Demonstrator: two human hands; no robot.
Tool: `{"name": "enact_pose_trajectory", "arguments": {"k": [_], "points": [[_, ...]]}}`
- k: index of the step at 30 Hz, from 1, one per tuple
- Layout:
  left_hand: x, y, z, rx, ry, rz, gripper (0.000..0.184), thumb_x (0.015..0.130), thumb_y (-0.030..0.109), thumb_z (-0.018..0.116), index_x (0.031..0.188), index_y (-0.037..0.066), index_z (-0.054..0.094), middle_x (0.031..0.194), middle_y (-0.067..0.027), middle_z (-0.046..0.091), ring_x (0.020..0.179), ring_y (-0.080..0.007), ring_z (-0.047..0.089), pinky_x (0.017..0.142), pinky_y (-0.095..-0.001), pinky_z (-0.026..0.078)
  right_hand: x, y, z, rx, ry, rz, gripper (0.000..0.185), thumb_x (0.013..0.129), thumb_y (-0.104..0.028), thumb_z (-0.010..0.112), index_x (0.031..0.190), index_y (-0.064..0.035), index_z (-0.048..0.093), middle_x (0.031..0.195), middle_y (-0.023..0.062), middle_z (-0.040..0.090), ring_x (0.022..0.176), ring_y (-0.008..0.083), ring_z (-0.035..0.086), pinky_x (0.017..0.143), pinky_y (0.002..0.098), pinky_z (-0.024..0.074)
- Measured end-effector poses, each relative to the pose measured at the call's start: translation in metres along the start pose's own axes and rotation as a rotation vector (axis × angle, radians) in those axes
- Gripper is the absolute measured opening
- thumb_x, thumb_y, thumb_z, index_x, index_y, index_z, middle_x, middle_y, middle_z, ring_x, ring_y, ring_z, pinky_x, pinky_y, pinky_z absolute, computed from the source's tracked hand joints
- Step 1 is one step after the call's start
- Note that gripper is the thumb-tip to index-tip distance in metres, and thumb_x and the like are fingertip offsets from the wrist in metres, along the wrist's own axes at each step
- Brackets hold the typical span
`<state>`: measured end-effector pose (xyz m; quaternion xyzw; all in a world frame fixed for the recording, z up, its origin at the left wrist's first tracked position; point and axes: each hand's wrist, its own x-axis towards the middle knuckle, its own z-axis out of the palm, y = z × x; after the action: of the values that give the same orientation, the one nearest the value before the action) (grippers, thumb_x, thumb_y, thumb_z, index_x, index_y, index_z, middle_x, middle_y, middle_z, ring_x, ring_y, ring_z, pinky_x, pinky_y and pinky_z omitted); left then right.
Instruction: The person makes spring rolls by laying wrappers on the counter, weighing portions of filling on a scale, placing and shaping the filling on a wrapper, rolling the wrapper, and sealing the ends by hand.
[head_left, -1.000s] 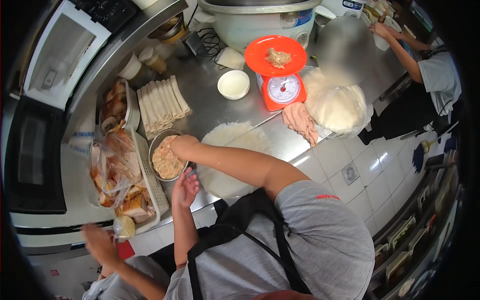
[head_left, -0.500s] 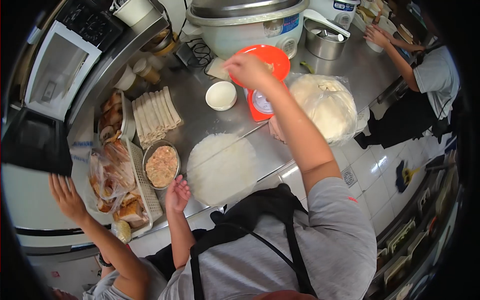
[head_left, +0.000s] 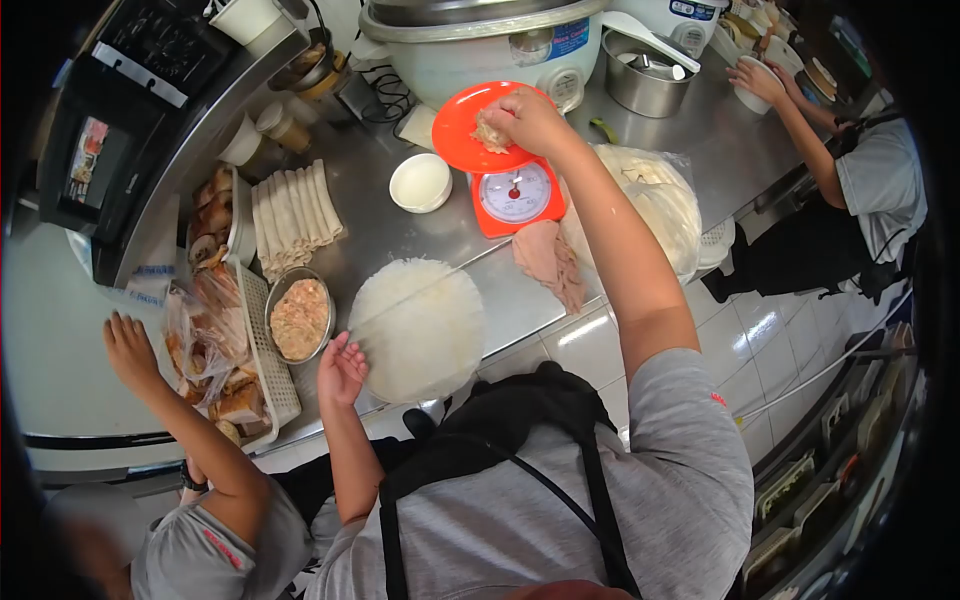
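My right hand (head_left: 525, 118) is over an orange-red plate (head_left: 458, 140) that rests on a red dial scale (head_left: 515, 193). Its fingers are pinched on a clump of pale minced filling (head_left: 490, 136) at the plate. Palm up and fingers loosely curled, my left hand (head_left: 342, 370) holds nothing. It is beside the edge of a round translucent white wrapper sheet (head_left: 418, 330) lying on the steel counter. Just beyond that hand sits a metal bowl of pink minced filling (head_left: 299, 320). A small white bowl (head_left: 420, 183) stands left of the scale.
Rolled wrappers (head_left: 295, 213) lie behind the filling bowl. A white basket (head_left: 262, 350) holds bagged meat at left, near another person's hand (head_left: 130, 350). Right of the scale are a pink cloth (head_left: 548, 262) and a bag of white sheets (head_left: 655, 215). A large rice cooker (head_left: 480, 60) stands behind.
My right hand has gone from the plate's left side to the clump of filling. The microwave door at left has swung shut, and the other person's hand is away from it. The view has shifted slightly.
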<state>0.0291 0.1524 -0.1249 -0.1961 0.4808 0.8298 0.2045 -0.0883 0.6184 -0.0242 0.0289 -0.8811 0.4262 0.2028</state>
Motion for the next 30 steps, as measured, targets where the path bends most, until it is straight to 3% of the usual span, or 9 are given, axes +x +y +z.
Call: {"name": "enact_pose_trajectory", "arguments": {"k": [8, 14, 17, 20, 23, 26, 29, 30], "points": [[-0.004, -0.007, -0.002, -0.003, -0.015, -0.004, 0.027, 0.091, 0.034, 0.045, 0.105, 0.012, 0.052, 0.081, -0.0030, 0.059, 0.068, -0.0163, 0.057, 0.058, -0.0285, 0.047, -0.008, -0.012, -0.010, 0.077, 0.157, -0.112, 0.022, 0.077, -0.019, 0.055, 0.087, -0.0018, 0.064, 0.091, 0.0168, 0.060, 0.085, 0.0288, 0.058, 0.076, 0.0353, 0.0460], [-0.008, -0.009, 0.001, -0.009, -0.035, 0.006, 0.026, 0.091, 0.033, 0.046, 0.104, 0.012, 0.053, 0.082, -0.0032, 0.060, 0.067, -0.0160, 0.058, 0.058, -0.0278, 0.048, -0.007, -0.018, -0.015, 0.136, 0.021, 0.090, 0.028, 0.077, -0.018, 0.055, 0.100, -0.0030, 0.062, 0.102, 0.0187, 0.057, 0.097, 0.0305, 0.055, 0.084, 0.0379, 0.0441], [-0.011, -0.011, -0.001, -0.023, -0.018, 0.002, 0.026, 0.091, 0.032, 0.046, 0.105, 0.012, 0.053, 0.082, -0.0041, 0.061, 0.067, -0.0165, 0.059, 0.057, -0.0279, 0.048, -0.018, -0.024, 0.004, -0.237, 0.098, -0.010, 0.033, 0.078, -0.020, 0.056, 0.107, -0.0042, 0.058, 0.107, 0.0194, 0.055, 0.099, 0.0305, 0.056, 0.085, 0.0391, 0.0449], [-0.014, -0.011, 0.002, -0.029, 0.001, 0.011, 0.025, 0.091, 0.031, 0.046, 0.105, 0.011, 0.053, 0.081, -0.0051, 0.061, 0.066, -0.0170, 0.060, 0.057, -0.0279, 0.048, -0.004, -0.021, 0.014, -0.520, -0.150, 0.094, 0.039, 0.077, -0.025, 0.058, 0.110, -0.0053, 0.056, 0.105, 0.0181, 0.058, 0.095, 0.0316, 0.058, 0.085, 0.0395, 0.0457], [-0.014, -0.014, 0.001, -0.043, 0.005, 0.015, 0.025, 0.091, 0.030, 0.046, 0.106, 0.011, 0.053, 0.081, -0.0051, 0.061, 0.065, -0.0169, 0.060, 0.057, -0.0275, 0.048, 0.013, -0.018, 0.016, -0.514, -0.279, 0.157, 0.035, 0.076, -0.027, 0.061, 0.104, -0.0052, 0.058, 0.097, 0.0158, 0.061, 0.085, 0.0319, 0.060, 0.081, 0.0387, 0.0473], [-0.017, -0.018, -0.005, -0.065, 0.002, 0.019, 0.025, 0.090, 0.028, 0.047, 0.107, 0.010, 0.052, 0.080, -0.0046, 0.061, 0.065, -0.0166, 0.059, 0.057, -0.0274, 0.048, 0.033, -0.027, -0.011, -0.309, -0.497, 0.239, 0.028, 0.078, -0.023, 0.060, 0.099, -0.0049, 0.058, 0.089, 0.0102, 0.064, 0.076, 0.0247, 0.061, 0.072, 0.0341, 0.0491], [-0.025, -0.021, -0.010, -0.066, 0.012, 0.028, 0.026, 0.090, 0.028, 0.048, 0.108, 0.010, 0.051, 0.080, -0.0040, 0.060, 0.065, -0.0158, 0.058, 0.056, -0.0269, 0.047, 0.035, -0.010, -0.027, 0.499, -0.369, 0.608, 0.022, 0.080, -0.016, 0.057, 0.099, -0.0053, 0.058, 0.090, 0.0056, 0.063, 0.075, 0.0152, 0.059, 0.067, 0.0279, 0.0476], [-0.026, -0.021, -0.012, -0.065, 0.028, 0.034, 0.026, 0.090, 0.029, 0.048, 0.108, 0.010, 0.051, 0.080, -0.0041, 0.060, 0.066, -0.0156, 0.058, 0.056, -0.0267, 0.047, 0.033, -0.016, -0.030, 0.590, -0.372, 0.563, 0.022, 0.080, -0.016, 0.058, 0.100, -0.0055, 0.058, 0.091, 0.0045, 0.062, 0.076, 0.0134, 0.058, 0.067, 0.0270, 0.0472]]}}
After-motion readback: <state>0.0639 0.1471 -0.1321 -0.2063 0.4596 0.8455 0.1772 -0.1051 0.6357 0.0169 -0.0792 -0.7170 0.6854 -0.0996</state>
